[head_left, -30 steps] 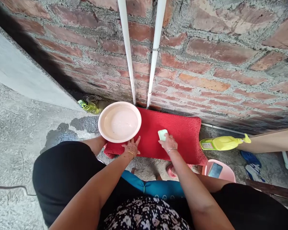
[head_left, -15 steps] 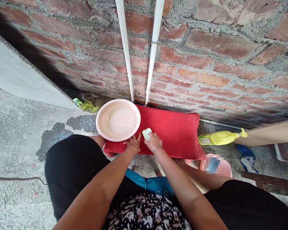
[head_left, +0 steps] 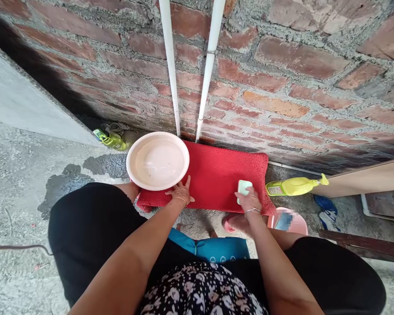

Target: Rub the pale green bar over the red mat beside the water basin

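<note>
A red, towel-like cloth (head_left: 213,175) lies spread over a low rectangular support in front of me. Near its right end, my right hand (head_left: 250,201) grips a pale green scrubbing brush (head_left: 244,189) with a flat, rounded-corner back; any bristles underneath are hidden. My left hand (head_left: 180,193) rests on the cloth's near edge with its fingers spread, close by the rim of a pale pink basin (head_left: 130,168). That basin stands on the cloth's left end and holds clear water.
A yellow-green pump bottle (head_left: 295,187) is beyond the cloth's right end, above a pink tub (head_left: 298,223). A green spray bottle (head_left: 111,140) stands left of the basin. Two white pipes (head_left: 207,72) run down the brick wall (head_left: 269,83). Wet patches (head_left: 65,183) mark the concrete.
My right hand has slid the brush rightward across the cloth, from beside my left hand to near the right end. My left hand stays by the basin.
</note>
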The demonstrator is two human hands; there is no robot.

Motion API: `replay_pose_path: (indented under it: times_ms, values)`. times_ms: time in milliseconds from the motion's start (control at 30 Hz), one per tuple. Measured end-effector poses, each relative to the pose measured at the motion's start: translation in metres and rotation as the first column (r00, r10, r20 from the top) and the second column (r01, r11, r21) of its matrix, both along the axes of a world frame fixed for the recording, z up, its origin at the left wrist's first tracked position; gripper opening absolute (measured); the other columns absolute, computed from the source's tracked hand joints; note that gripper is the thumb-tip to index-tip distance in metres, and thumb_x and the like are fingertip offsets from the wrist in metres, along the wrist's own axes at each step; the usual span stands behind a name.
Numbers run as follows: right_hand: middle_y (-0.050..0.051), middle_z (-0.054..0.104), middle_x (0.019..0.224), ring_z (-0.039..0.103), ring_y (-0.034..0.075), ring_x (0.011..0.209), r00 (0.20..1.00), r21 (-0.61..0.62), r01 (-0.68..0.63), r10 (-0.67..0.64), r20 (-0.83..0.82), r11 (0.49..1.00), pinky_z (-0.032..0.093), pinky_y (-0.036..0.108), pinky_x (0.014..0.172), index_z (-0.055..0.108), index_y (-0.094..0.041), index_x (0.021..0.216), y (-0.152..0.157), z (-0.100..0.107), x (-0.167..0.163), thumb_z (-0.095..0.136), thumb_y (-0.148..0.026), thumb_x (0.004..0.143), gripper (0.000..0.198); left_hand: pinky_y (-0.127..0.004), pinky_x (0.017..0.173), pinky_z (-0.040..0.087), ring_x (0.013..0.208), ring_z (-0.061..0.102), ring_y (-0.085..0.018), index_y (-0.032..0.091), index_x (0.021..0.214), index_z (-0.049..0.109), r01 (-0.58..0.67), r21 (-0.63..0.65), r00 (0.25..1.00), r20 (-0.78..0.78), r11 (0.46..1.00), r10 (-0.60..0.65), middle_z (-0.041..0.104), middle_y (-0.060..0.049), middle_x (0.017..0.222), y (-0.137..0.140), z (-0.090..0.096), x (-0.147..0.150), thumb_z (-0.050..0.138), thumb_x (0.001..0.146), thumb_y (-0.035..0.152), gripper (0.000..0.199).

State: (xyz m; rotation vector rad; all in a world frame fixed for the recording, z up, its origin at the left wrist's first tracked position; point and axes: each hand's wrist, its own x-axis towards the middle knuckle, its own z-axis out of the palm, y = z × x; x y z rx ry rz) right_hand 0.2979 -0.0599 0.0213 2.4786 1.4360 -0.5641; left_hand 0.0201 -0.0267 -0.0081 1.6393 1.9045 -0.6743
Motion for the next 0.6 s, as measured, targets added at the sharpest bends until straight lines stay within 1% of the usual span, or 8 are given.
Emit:
replay_pose_path:
  times_ms: [67,133,233,333,400,467,533,600]
  values:
    - [0.006,0.050,0.111,0.056,0.020,0.094,0.992,0.024,-0.089,0.090,-0.085,0.996,0.042,0.030,0.072,0.041,-0.028,0.119,0.005,-0.002,-0.046,0.052,-0.059,0.076,0.055,-0.070,0.080,0.037,0.131,0.014,-0.047,0.041,0.139,-0.016,-0.024,-0.021,1.000,-0.019,1.000,0.023,0.003,-0.015,0.151,0.002,-0.003,0.004,0.071,0.054,0.057,0.122]
    - [0.004,0.049,0.110,0.055,0.020,0.097,0.956,0.025,-0.240,0.240,-0.169,0.971,0.041,0.029,0.074,0.043,-0.030,0.117,0.010,-0.005,-0.090,0.056,-0.057,0.075,0.052,-0.069,0.080,0.037,0.131,0.013,-0.046,0.042,0.138,-0.016,-0.028,-0.040,0.999,-0.032,0.999,0.027,0.000,-0.014,0.151,0.004,-0.006,0.006,0.073,0.053,0.057,0.124]
    - [0.004,0.049,0.109,0.053,0.020,0.099,0.917,0.004,-0.351,0.344,-0.203,0.937,0.040,0.029,0.075,0.044,-0.030,0.117,0.010,-0.008,-0.114,0.058,-0.054,0.074,0.051,-0.069,0.080,0.037,0.131,0.013,-0.046,0.042,0.138,-0.015,-0.032,-0.038,0.999,-0.042,0.999,0.030,-0.001,-0.014,0.152,0.006,-0.010,0.008,0.073,0.052,0.057,0.124]
    - [0.005,0.048,0.111,0.052,0.020,0.100,0.955,-0.021,-0.258,0.252,-0.154,0.966,0.040,0.030,0.077,0.044,-0.030,0.118,0.001,-0.008,-0.073,0.056,-0.054,0.076,0.051,-0.070,0.079,0.037,0.131,0.013,-0.046,0.043,0.138,-0.015,-0.039,-0.042,0.998,-0.052,0.998,0.037,-0.001,-0.014,0.152,0.007,-0.011,0.008,0.073,0.052,0.056,0.124]
    - [0.006,0.049,0.111,0.054,0.020,0.097,0.990,-0.037,-0.095,0.091,-0.105,0.995,0.041,0.030,0.075,0.043,-0.029,0.119,-0.007,-0.006,-0.027,0.054,-0.056,0.076,0.052,-0.070,0.079,0.037,0.131,0.014,-0.046,0.043,0.138,-0.015,-0.038,-0.046,0.998,-0.049,0.998,0.036,0.000,-0.014,0.152,0.007,-0.010,0.009,0.073,0.053,0.056,0.123]
    - [0.006,0.050,0.109,0.056,0.022,0.092,0.996,-0.043,0.068,-0.071,-0.061,0.997,0.041,0.031,0.072,0.043,-0.027,0.119,-0.013,-0.003,0.011,0.054,-0.058,0.074,0.055,-0.070,0.079,0.036,0.131,0.014,-0.047,0.042,0.138,-0.015,-0.039,-0.051,0.999,-0.040,0.998,0.037,0.002,-0.015,0.151,0.007,-0.008,0.009,0.073,0.054,0.055,0.123]
    - [0.007,0.052,0.107,0.057,0.023,0.090,0.987,-0.030,0.158,-0.159,-0.031,0.987,0.042,0.032,0.071,0.043,-0.025,0.117,-0.011,-0.001,0.026,0.054,-0.059,0.073,0.056,-0.071,0.079,0.036,0.131,0.015,-0.047,0.042,0.139,-0.014,-0.042,-0.051,0.999,-0.028,0.998,0.040,0.004,-0.016,0.151,0.007,-0.006,0.010,0.073,0.054,0.054,0.123]
    - [0.007,0.051,0.108,0.057,0.023,0.091,0.990,0.009,0.136,-0.136,-0.040,0.991,0.042,0.033,0.071,0.044,-0.025,0.115,-0.002,0.000,0.011,0.054,-0.059,0.073,0.055,-0.072,0.078,0.035,0.130,0.016,-0.048,0.041,0.140,-0.012,-0.042,-0.042,0.999,-0.020,0.998,0.042,0.007,-0.017,0.150,0.006,-0.003,0.010,0.074,0.054,0.053,0.122]
